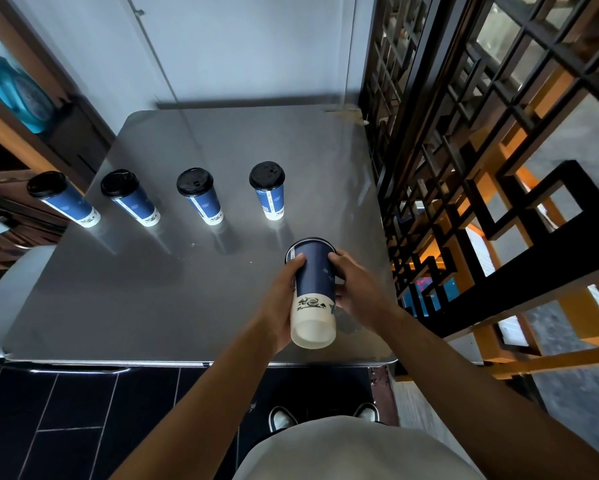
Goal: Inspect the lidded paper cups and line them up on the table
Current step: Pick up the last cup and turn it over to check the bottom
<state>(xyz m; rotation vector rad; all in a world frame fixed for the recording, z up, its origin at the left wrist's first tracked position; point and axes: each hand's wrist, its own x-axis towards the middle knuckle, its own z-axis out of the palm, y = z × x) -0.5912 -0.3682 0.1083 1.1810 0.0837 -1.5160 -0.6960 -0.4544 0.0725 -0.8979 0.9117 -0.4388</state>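
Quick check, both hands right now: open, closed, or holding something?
Left hand: closed around the tilted paper cup, holding it above the table.
Right hand: also gripping the same cup from the other side.

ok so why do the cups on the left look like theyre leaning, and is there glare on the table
Head view: wide-angle distortion splays the standing cups outward, the leftmost cup most, the rightmost standing cup hardly. The steel table shows soft sheen and faint cup reflections, no harsh glare. The held cup between the left hand and right hand is sharp; the lower right edge is smeared.
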